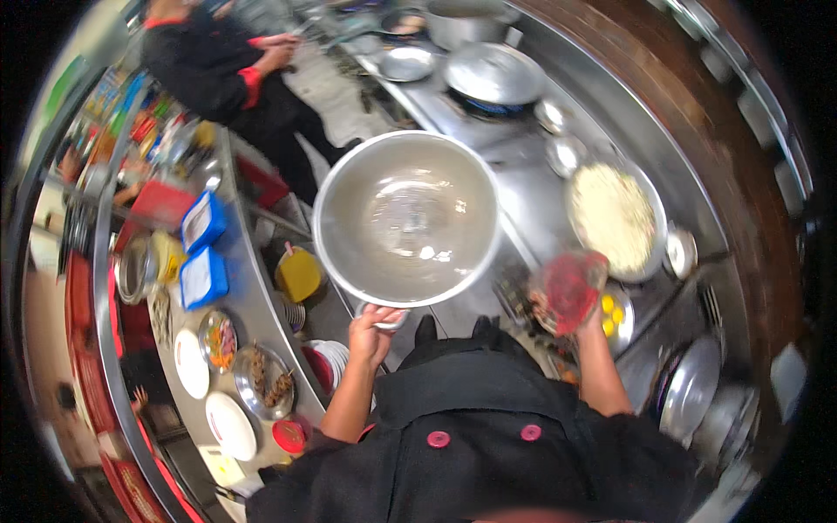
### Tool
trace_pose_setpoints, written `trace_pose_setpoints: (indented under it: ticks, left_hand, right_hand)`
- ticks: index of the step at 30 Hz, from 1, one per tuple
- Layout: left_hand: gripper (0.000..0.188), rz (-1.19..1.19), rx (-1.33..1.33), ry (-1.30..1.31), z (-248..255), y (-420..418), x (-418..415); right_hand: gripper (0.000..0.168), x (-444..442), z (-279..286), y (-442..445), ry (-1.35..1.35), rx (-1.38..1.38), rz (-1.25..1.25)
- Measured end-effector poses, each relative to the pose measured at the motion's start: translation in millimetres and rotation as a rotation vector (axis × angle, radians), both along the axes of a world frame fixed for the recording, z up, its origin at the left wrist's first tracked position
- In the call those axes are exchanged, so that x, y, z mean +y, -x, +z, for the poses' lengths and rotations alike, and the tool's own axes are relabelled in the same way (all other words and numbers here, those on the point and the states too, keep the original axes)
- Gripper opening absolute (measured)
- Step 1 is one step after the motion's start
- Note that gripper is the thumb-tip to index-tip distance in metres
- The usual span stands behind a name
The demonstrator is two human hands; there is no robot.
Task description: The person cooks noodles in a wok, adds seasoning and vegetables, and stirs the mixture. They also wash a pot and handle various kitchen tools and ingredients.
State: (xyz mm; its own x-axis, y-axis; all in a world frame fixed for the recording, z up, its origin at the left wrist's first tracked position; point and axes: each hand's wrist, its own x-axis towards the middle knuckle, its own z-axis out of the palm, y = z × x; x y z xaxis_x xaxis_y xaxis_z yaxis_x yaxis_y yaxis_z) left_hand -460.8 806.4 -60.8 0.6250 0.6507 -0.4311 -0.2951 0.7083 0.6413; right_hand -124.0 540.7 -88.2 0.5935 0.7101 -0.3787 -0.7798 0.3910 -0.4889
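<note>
A large, deep metal bowl [409, 222] hangs in front of me over the floor, its inside shiny and holding no food that I can make out. My left hand [371, 337] grips it at the near side, where a small pale metal part, perhaps a handle, shows beneath the rim. Off to the right, my right hand [590, 323] holds a blurred red, see-through item [572, 287], either a bag or a container. That item hides most of the fingers. Just beyond it are a metal bowl with several egg yolks [613, 314] and a wide pan of pale shredded food [613, 216].
A lidded pan [495, 72] sits over a blue flame on the stove. At left, a steel counter [255, 314] carries blue containers [204, 278], white plates [230, 425], a bowl of cut vegetables [219, 340] and meat skewers [268, 379]. A co-worker [216, 72] stands ahead.
</note>
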Motion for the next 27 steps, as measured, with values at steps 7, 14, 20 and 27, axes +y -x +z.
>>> trace_pose_setpoints:
  ticks: [7, 14, 20, 27]
  left_hand:
    - [0.061, 0.110, 0.096, -0.005, 31, 10, -25]
    - [0.040, 0.124, -0.159, -0.089, 21, -2, 42]
    - [0.023, 0.269, -0.134, -0.116, 32, -21, 67]
    - [0.017, 0.398, -0.092, -0.132, 50, -31, 60]
  right_hand:
    - [0.057, -59, -38, 7, 0.022, 0.150, -0.171]
    - [0.057, -63, 21, 17, -0.126, -0.006, -0.189]
    - [0.058, 35, 56, 66, -0.037, -0.158, 0.255]
    - [0.066, 194, 78, 131, 0.036, -0.094, 0.433]
